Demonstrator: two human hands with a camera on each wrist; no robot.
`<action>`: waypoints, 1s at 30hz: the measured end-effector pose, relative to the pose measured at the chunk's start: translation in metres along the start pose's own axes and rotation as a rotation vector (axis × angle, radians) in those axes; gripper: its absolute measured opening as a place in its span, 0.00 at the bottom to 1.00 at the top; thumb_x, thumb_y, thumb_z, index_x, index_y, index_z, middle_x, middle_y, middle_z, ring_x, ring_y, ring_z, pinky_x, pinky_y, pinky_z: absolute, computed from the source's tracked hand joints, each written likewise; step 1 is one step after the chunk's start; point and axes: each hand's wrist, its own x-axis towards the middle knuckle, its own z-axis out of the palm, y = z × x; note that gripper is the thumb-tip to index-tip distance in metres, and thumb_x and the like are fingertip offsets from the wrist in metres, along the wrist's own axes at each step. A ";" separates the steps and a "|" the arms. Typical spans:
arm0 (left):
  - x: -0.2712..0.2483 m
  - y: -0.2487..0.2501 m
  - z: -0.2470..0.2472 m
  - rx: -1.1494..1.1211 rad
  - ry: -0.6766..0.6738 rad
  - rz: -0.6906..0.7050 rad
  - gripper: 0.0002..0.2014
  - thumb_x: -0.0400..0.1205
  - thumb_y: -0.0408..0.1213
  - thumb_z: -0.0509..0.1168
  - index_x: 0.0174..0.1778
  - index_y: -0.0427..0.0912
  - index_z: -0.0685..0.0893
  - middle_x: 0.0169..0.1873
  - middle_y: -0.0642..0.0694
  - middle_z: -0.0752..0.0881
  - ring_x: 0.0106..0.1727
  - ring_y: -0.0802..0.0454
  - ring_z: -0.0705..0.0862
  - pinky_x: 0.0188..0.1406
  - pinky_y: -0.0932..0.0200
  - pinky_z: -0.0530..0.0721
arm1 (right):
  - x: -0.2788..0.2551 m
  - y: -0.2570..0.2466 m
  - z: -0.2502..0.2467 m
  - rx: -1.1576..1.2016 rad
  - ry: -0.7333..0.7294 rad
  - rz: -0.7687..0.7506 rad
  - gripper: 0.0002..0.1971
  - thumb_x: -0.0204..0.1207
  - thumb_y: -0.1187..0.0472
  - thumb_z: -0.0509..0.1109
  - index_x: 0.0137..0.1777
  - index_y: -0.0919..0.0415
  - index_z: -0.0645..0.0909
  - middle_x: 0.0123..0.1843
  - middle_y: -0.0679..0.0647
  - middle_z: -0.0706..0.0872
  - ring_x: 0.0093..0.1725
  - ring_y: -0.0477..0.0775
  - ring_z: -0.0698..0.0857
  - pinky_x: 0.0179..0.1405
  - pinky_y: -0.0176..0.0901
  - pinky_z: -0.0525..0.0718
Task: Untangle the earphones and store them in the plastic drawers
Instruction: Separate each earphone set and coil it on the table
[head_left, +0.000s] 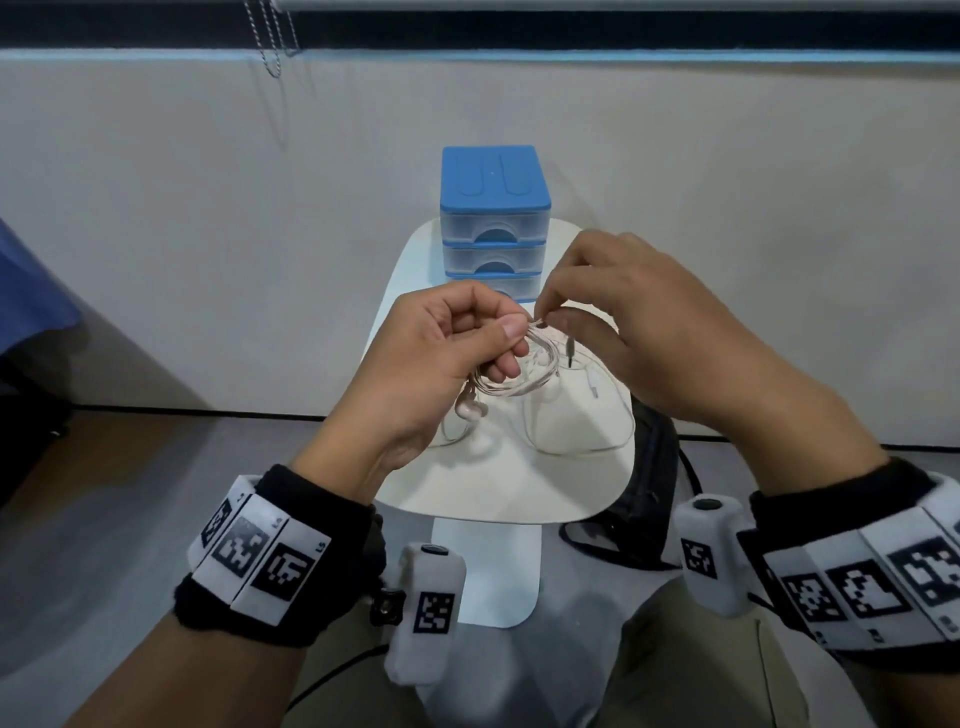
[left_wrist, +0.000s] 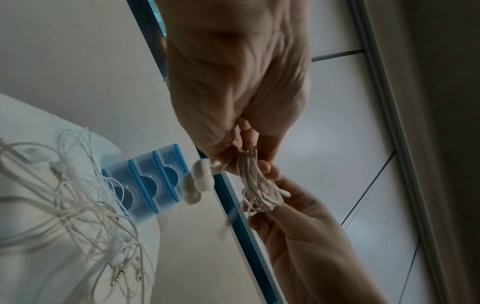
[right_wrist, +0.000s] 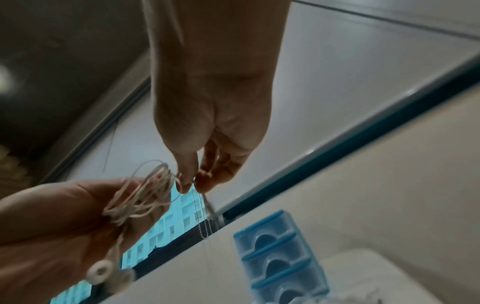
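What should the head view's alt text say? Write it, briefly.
Above a small white table, the left hand holds a coiled white earphone cable while the right hand pinches its end. More earphones lie on the table before a closed blue three-drawer unit.

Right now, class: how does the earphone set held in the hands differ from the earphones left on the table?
The held earphone set is wound into a compact coil; the table earphones sprawl loose and tangled. The coil is lifted, pinched by the left hand and right hand; the others rest untouched. Both have white cables.
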 end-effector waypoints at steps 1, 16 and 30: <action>0.001 0.001 0.000 -0.016 -0.003 0.000 0.05 0.84 0.24 0.69 0.44 0.35 0.88 0.31 0.45 0.88 0.30 0.56 0.82 0.32 0.66 0.81 | 0.001 0.000 0.005 0.067 0.079 -0.008 0.07 0.84 0.56 0.69 0.52 0.53 0.89 0.50 0.49 0.83 0.46 0.51 0.78 0.47 0.49 0.77; -0.005 -0.002 -0.002 0.105 0.085 0.097 0.08 0.87 0.28 0.68 0.43 0.41 0.82 0.32 0.50 0.84 0.28 0.56 0.80 0.31 0.60 0.80 | 0.004 -0.023 0.024 1.174 0.020 0.522 0.15 0.78 0.76 0.74 0.57 0.59 0.77 0.35 0.57 0.90 0.38 0.56 0.88 0.46 0.52 0.82; -0.008 0.002 -0.008 0.253 0.033 0.221 0.03 0.87 0.27 0.68 0.48 0.37 0.84 0.34 0.50 0.85 0.31 0.63 0.77 0.30 0.72 0.77 | 0.004 -0.026 0.020 1.573 -0.215 0.555 0.20 0.73 0.69 0.75 0.60 0.54 0.73 0.53 0.61 0.81 0.46 0.53 0.82 0.42 0.46 0.73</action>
